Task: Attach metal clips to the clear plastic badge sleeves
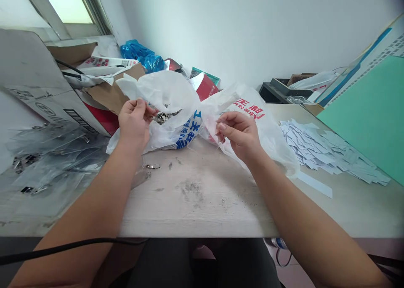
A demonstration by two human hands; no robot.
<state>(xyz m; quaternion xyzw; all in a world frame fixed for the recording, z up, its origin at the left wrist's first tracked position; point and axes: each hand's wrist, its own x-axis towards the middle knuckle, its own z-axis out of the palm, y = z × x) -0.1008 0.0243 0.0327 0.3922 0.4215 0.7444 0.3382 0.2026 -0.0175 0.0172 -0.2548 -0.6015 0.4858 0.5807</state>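
My left hand (135, 120) is at the mouth of a white plastic bag with blue print (189, 130), its thumb and fingers pinched together. What they hold, if anything, is hidden. Small metal clips (163, 117) show in that bag's opening. In front of a second white plastic bag with red print (269, 130), my right hand (240, 134) has its fingers curled and pinched. A thin see-through film seems to be at its fingertips, too faint to name. One metal clip (153, 166) in clear plastic lies on the table beside my left forearm.
Clear bags with metal clips (59, 162) spread over the table's left. A cardboard box (59, 96) stands behind them. On the right are a pile of white paper slips (318, 147), a white strip (315, 185) and a green board (369, 115). A black cable (72, 247) crosses the lower left.
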